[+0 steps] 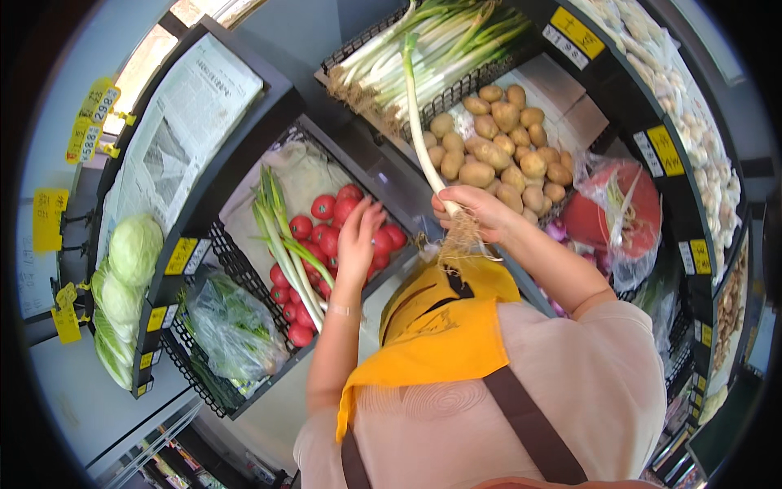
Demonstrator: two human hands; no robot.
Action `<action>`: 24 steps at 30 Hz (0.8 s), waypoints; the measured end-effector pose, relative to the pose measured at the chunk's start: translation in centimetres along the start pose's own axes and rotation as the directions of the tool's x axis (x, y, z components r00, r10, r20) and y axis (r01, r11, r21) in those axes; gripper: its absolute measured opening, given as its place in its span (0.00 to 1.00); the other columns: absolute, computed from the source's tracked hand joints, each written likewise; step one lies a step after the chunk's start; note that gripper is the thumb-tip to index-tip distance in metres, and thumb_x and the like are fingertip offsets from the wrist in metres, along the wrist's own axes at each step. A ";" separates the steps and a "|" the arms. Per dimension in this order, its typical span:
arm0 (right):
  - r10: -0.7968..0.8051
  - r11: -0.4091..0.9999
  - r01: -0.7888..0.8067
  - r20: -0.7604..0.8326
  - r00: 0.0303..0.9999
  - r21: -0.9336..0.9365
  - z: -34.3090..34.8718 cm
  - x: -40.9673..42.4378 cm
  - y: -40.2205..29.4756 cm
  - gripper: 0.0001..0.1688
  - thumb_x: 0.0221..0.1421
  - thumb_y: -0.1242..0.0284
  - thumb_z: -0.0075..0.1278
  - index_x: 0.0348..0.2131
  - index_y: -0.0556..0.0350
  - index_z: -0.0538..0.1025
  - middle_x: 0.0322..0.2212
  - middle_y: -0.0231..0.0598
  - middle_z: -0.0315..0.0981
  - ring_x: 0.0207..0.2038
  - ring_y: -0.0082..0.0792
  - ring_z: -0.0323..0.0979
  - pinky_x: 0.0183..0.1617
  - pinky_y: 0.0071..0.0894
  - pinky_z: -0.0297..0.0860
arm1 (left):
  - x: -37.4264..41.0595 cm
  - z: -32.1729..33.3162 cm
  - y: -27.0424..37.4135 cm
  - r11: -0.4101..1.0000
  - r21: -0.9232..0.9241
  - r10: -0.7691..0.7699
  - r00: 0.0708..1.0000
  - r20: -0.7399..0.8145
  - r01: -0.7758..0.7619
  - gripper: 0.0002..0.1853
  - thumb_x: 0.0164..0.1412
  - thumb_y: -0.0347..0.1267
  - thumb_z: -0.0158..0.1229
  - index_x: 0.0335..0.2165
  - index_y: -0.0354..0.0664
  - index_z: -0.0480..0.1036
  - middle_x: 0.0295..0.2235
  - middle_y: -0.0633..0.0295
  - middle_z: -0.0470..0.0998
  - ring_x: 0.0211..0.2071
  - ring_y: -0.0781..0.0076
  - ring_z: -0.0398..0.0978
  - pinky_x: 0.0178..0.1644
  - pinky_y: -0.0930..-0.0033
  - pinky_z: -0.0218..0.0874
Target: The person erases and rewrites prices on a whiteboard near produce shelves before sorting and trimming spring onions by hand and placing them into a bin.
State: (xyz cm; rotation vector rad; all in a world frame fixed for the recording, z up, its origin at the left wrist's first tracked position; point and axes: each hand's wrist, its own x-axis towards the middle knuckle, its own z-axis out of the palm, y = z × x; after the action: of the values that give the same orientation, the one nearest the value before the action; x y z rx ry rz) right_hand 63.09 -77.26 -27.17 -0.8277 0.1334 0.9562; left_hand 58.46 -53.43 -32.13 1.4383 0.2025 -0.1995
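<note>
My right hand [473,211] is closed around the white shank of a long green onion [421,134], just above its stringy roots. The stalk rises past the edge of a crate of potatoes [489,156]. Over red tomatoes [328,241] in the crate to the left is my left hand [360,232], fingers apart and slightly blurred, with nothing seen in it. More green onions [278,238] lie across the tomatoes, left of that hand. A thick bunch of long green onions [421,67] fills a black mesh crate at the top.
Cabbages [135,250] and a newspaper [189,104] are on the left upper shelf. Bagged leafy greens [235,324] sit below the tomatoes. To the right are a red item in a plastic bag [611,214], purple onions [556,229] and a curved upper shelf of garlic [684,122].
</note>
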 end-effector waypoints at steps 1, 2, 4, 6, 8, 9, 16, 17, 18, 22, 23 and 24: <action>0.006 1.000 -0.005 0.084 0.996 -0.007 0.8 -1.5 0.8 0.14 0.56 0.65 0.43 0.21 0.51 0.67 0.13 0.23 0.55 0.15 0.18 0.51 0.17 0.19 0.48 | 0.8 1.6 1.0 0.998 -0.049 -0.034 0.998 0.047 0.036 0.24 0.66 0.37 0.42 0.54 0.33 0.57 0.49 0.48 0.68 0.47 0.62 0.70 0.51 0.65 0.62; 0.008 0.999 -0.005 0.077 0.997 -0.039 1.5 -2.5 1.7 0.15 0.55 0.65 0.43 0.20 0.52 0.67 0.15 0.24 0.57 0.16 0.17 0.53 0.18 0.18 0.50 | 1.4 3.1 2.0 0.964 -0.221 -0.123 0.986 0.116 0.146 0.23 0.66 0.38 0.42 0.53 0.33 0.58 0.50 0.47 0.67 0.48 0.61 0.69 0.51 0.63 0.62; 0.026 0.970 -0.010 0.062 0.998 -0.244 1.6 -3.8 3.6 0.13 0.55 0.64 0.44 0.22 0.51 0.69 0.17 0.23 0.62 0.18 0.14 0.57 0.19 0.15 0.52 | 2.1 6.0 4.1 0.844 -0.445 -0.202 0.946 0.252 0.299 0.21 0.65 0.38 0.43 0.48 0.31 0.61 0.46 0.47 0.69 0.44 0.59 0.71 0.47 0.62 0.64; 0.014 0.921 -0.015 -0.005 1.000 -0.388 2.4 -5.1 5.1 0.12 0.55 0.64 0.45 0.24 0.50 0.71 0.19 0.22 0.64 0.19 0.12 0.59 0.19 0.14 0.53 | 3.5 7.3 3.3 0.750 -0.567 -0.177 0.930 0.322 0.339 0.17 0.65 0.36 0.44 0.43 0.31 0.63 0.37 0.52 0.72 0.34 0.63 0.72 0.39 0.64 0.66; -0.021 0.855 0.007 -0.020 1.000 -0.519 3.1 -6.7 4.6 0.13 0.58 0.63 0.45 0.29 0.53 0.73 0.19 0.21 0.64 0.20 0.11 0.59 0.22 0.12 0.54 | 2.9 8.9 4.2 0.651 -0.673 -0.171 0.931 0.322 0.352 0.12 0.64 0.32 0.43 0.41 0.34 0.65 0.24 0.65 0.64 0.22 0.80 0.61 0.29 0.76 0.59; -0.065 0.821 0.060 0.011 0.998 -0.568 3.0 -7.2 4.5 0.14 0.58 0.62 0.46 0.31 0.54 0.74 0.19 0.21 0.63 0.21 0.10 0.58 0.23 0.12 0.55 | 3.0 9.2 4.5 0.670 -0.683 -0.075 0.942 0.327 0.290 0.11 0.64 0.32 0.43 0.41 0.34 0.65 0.24 0.66 0.63 0.21 0.82 0.58 0.27 0.78 0.55; -0.451 0.680 0.271 -0.098 0.887 -0.681 2.4 -11.1 5.1 0.08 0.56 0.71 0.50 0.33 0.59 0.74 0.23 0.21 0.68 0.25 0.11 0.61 0.28 0.12 0.58 | 0.9 11.2 8.5 0.730 -0.683 0.256 0.916 0.307 0.025 0.12 0.65 0.33 0.42 0.42 0.35 0.64 0.22 0.68 0.60 0.21 0.82 0.55 0.27 0.78 0.52; -0.485 0.682 0.295 -0.111 0.868 -0.669 2.5 -11.4 5.1 0.07 0.56 0.72 0.50 0.32 0.59 0.74 0.24 0.21 0.68 0.25 0.11 0.61 0.29 0.12 0.58 | 0.6 11.6 8.9 0.722 -0.692 0.290 0.910 0.295 -0.005 0.12 0.65 0.33 0.42 0.42 0.35 0.64 0.22 0.68 0.60 0.21 0.82 0.55 0.27 0.79 0.51; -0.517 0.683 0.319 -0.126 0.847 -0.658 2.6 -11.6 5.1 0.07 0.55 0.73 0.51 0.32 0.59 0.74 0.24 0.21 0.68 0.26 0.11 0.61 0.29 0.12 0.59 | 0.4 12.1 9.1 0.713 -0.701 0.322 0.903 0.284 -0.034 0.13 0.65 0.33 0.42 0.42 0.35 0.64 0.21 0.68 0.59 0.20 0.82 0.55 0.27 0.79 0.50; -0.583 0.740 0.433 -0.170 0.794 -0.515 3.0 -12.9 4.7 0.06 0.58 0.71 0.47 0.31 0.55 0.72 0.28 0.28 0.72 0.25 0.14 0.61 0.31 0.13 0.60 | -0.1 13.4 9.7 0.696 -0.710 0.352 0.912 0.209 -0.106 0.13 0.66 0.35 0.40 0.40 0.36 0.64 0.19 0.69 0.57 0.17 0.83 0.52 0.24 0.79 0.47; -0.597 0.763 0.481 -0.184 0.781 -0.432 2.9 -13.1 4.7 0.06 0.58 0.71 0.46 0.32 0.54 0.71 0.29 0.30 0.73 0.25 0.15 0.61 0.31 0.13 0.60 | -0.1 13.8 9.7 0.701 -0.703 0.354 0.914 0.197 -0.120 0.13 0.66 0.36 0.40 0.39 0.36 0.64 0.18 0.69 0.56 0.17 0.83 0.51 0.24 0.78 0.47; -0.639 0.748 0.562 -0.153 0.754 -0.352 2.3 -13.1 4.8 0.08 0.60 0.72 0.42 0.34 0.57 0.72 0.30 0.36 0.73 0.24 0.16 0.61 0.30 0.16 0.61 | -0.1 14.1 9.6 0.707 -0.695 0.353 0.917 0.186 -0.131 0.13 0.66 0.36 0.40 0.39 0.36 0.64 0.18 0.70 0.56 0.17 0.83 0.51 0.23 0.78 0.47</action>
State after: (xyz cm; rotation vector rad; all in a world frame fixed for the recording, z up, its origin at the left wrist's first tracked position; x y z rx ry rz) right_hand 51.04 -83.04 -22.42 -1.1752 -0.0526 0.2332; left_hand 61.05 -66.25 -21.18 0.6720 -0.1734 -0.1072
